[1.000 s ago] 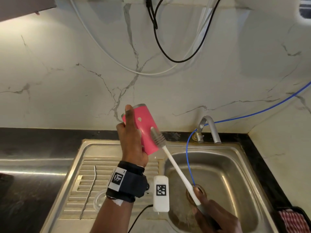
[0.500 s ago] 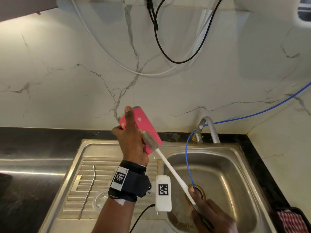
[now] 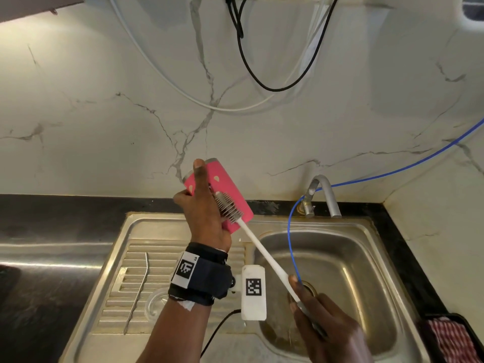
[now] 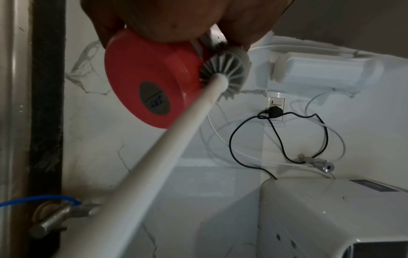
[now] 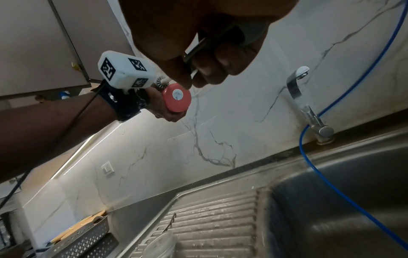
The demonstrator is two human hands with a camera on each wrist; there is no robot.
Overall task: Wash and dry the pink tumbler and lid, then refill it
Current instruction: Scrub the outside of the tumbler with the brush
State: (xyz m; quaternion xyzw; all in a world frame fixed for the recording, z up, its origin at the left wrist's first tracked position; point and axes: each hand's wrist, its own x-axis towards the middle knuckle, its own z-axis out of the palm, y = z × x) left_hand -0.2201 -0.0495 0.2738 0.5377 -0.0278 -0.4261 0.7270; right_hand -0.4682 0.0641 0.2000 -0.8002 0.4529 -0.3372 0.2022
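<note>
1. Bench (image 3: pixel 39 231): dark, runs along the marble wall; steel sink (image 3: pixel 379 231) set into it, ribbed drainboard on the left side.
2. Drainboard: bent metal straw (image 3: pixel 137 292) lies along the ribs. Just right of it a clear lid (image 3: pixel 155 303), partly hidden behind the left wrist.
3. Left hand (image 3: pixel 203 213): grip wrapped round the pink tumbler (image 3: pixel 230 189), thumb running up the side. Tumbler is held in the air above the drainboard's inner edge, tilted, rim up-left toward the wall, base down-right. Left wrist view shows the base with a grey round sticker.
4. Bottle brush (image 3: pixel 229 206): grey bristle head lies against the tumbler's outer wall, just beside the left thumb. White handle runs down-right over the basin.
5. Right hand (image 3: pixel 324 328): grip closed on the brush's lower handle, above the basin near the drain.
6. Blue hose (image 3: pixel 289 231): loops from the tap (image 3: pixel 323 196) area down into the drain; another run goes off right along the wall.
7. Far right, bench edge: black tray with a red checked cloth (image 3: pixel 454 339).
</note>
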